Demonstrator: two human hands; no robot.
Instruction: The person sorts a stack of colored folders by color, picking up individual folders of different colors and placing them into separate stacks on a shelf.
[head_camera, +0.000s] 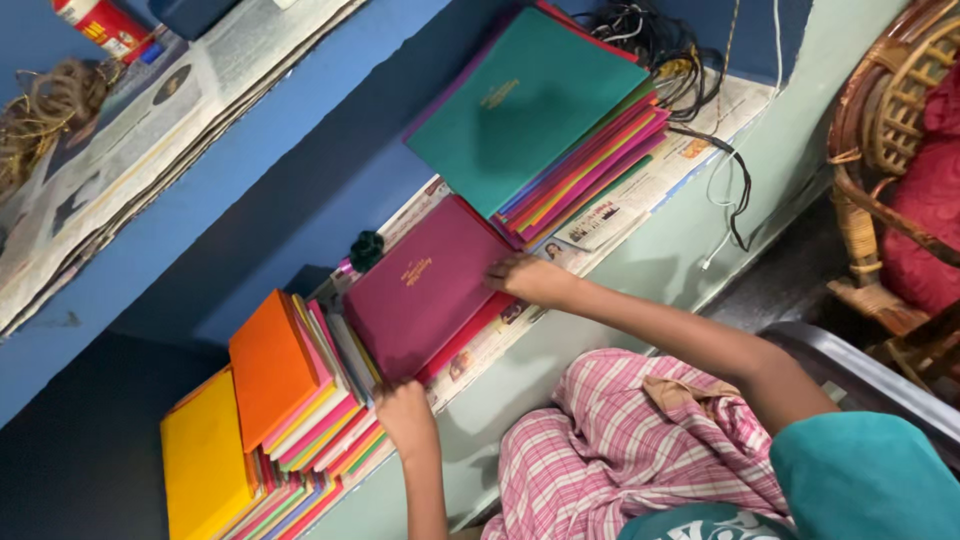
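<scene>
A maroon folder (425, 290) with gold lettering lies on a newspaper-lined shelf (620, 215), on top of a red one. My left hand (405, 412) grips its lower left corner. My right hand (530, 278) holds its right edge. To the right lies a stack of coloured folders topped by a teal one (525, 100). To the left, several folders stand packed on edge, with an orange one (270, 365) and a yellow one (203, 465) outermost.
A black scrunchie-like object (366, 249) lies behind the maroon folder. Tangled black and white cables (700, 90) sit at the shelf's right end. An upper shelf holds newspaper (150, 120) and a red-white container (103, 25). A wicker chair (890, 150) stands at right.
</scene>
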